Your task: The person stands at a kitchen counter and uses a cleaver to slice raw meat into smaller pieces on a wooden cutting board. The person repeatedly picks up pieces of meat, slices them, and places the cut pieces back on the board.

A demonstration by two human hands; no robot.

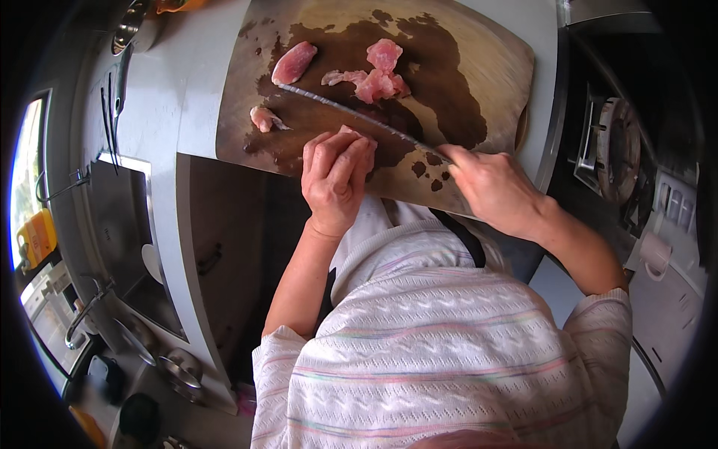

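Note:
On the wet wooden cutting board (493, 73) lie several pieces of raw meat. My right hand (499, 182) grips a long kitchen knife (359, 115), its blade reaching up and left across the board. The tip is by the lower end of an oblong raw meat piece (294, 63). With curled fingers, my left hand (339, 174) holds a raw meat piece (367, 147) at the board's near side; most of it is hidden. Farther up lies a cluster of raw meat (381, 78). A small raw meat scrap (266, 119) rests left of the knife.
Left of the board, black chopsticks (107, 120) and a long-handled metal utensil (122, 78) lie on the white counter (202, 73). A sink (123, 224) with a faucet (84, 314) is farther left. A stove burner (617, 150) and a mug (655, 255) stand on the right.

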